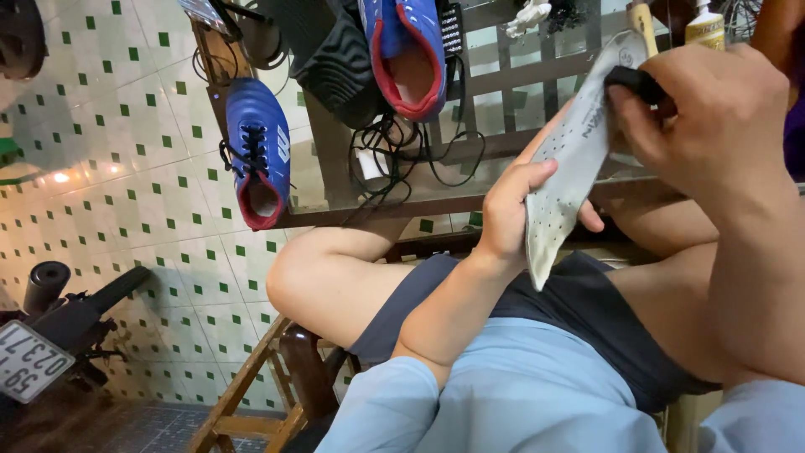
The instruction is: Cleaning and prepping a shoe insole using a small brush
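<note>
While held up over bare knees and dark shorts, thin pale-grey perforated shoe insole (563, 180) gripped near its lower half by left hand (511, 210), fingers curled round one edge, thumb behind. Right hand (704, 109), above and right of the insole, closed on a small black object (635, 81) pressed to the insole's upper end; kind of object too hidden to tell. Likely light, soft and bendy, so best pinched at the edges and braced from behind to stop flopping. Just beyond the insole, glass-topped table with dark wooden frame (436, 205), tangled black cords (394, 151) on it. Left of the insole, blue sports shoe with red lining (260, 151) at the table's corner; a second matching one (407, 54) farther back. Behind the insole's tip, a small white bottle (706, 25).
</note>
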